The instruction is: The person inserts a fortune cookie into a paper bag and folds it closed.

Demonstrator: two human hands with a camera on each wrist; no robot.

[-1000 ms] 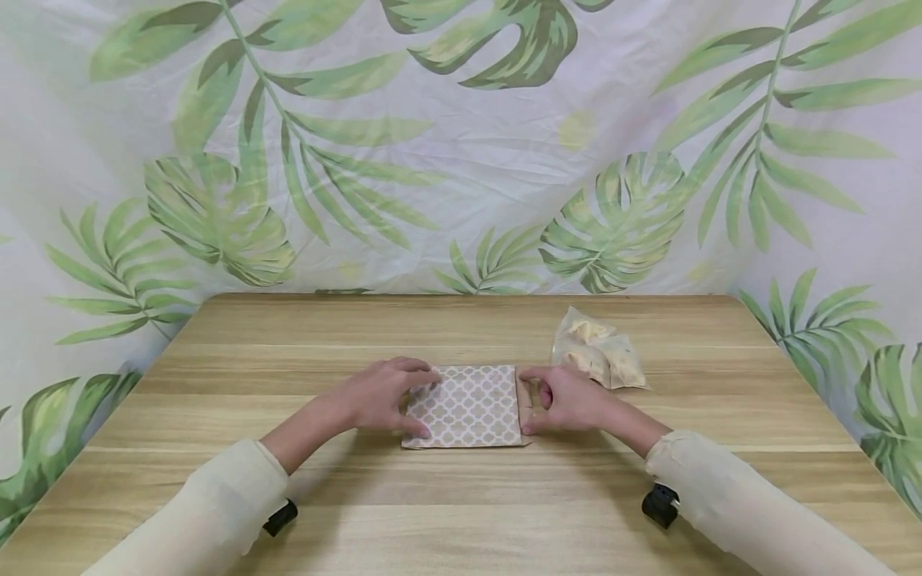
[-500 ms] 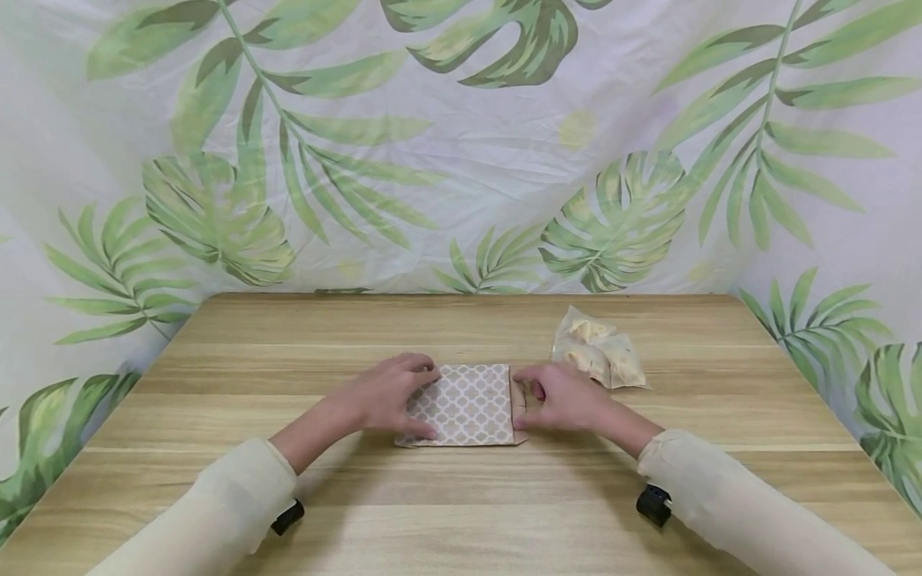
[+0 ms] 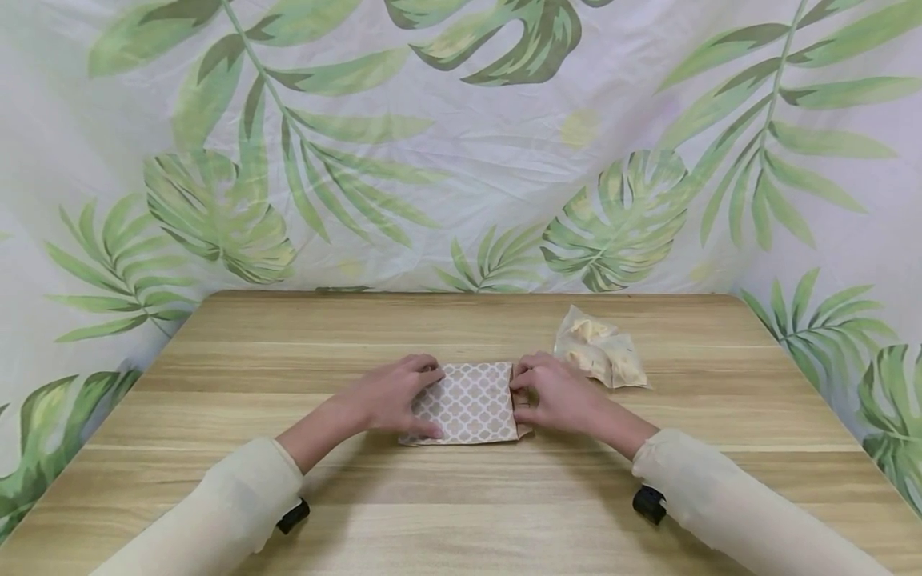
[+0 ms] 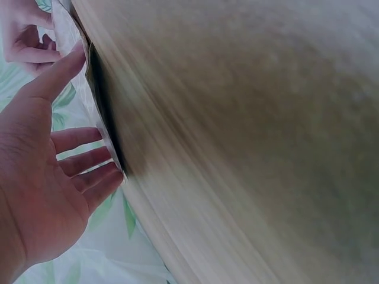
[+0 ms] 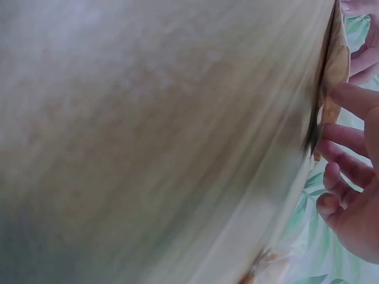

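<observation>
A flat paper bag (image 3: 471,404) with a white and beige lattice print lies on the wooden table, its brown end towards the right. My left hand (image 3: 392,392) holds the bag's left end, thumb at the near side and fingers at the far side. In the left wrist view, the left hand's (image 4: 47,177) fingertips meet the bag's (image 4: 89,89) edge. My right hand (image 3: 562,392) pinches the brown right end with bent fingers. In the right wrist view, the thumb and index fingertip of the right hand (image 5: 355,177) touch the brown paper; the other fingers are curled.
Behind the right hand lie clear plastic packets (image 3: 601,352) with pale, lumpy contents. The wooden table (image 3: 418,512) reaches back to a leaf-patterned cloth (image 3: 490,192). A black wrist device (image 3: 291,516) shows under each sleeve.
The bag and both hands first shifted slightly left. The right hand has since moved slightly up and its fingers have bent in over the brown end, which now shows less.
</observation>
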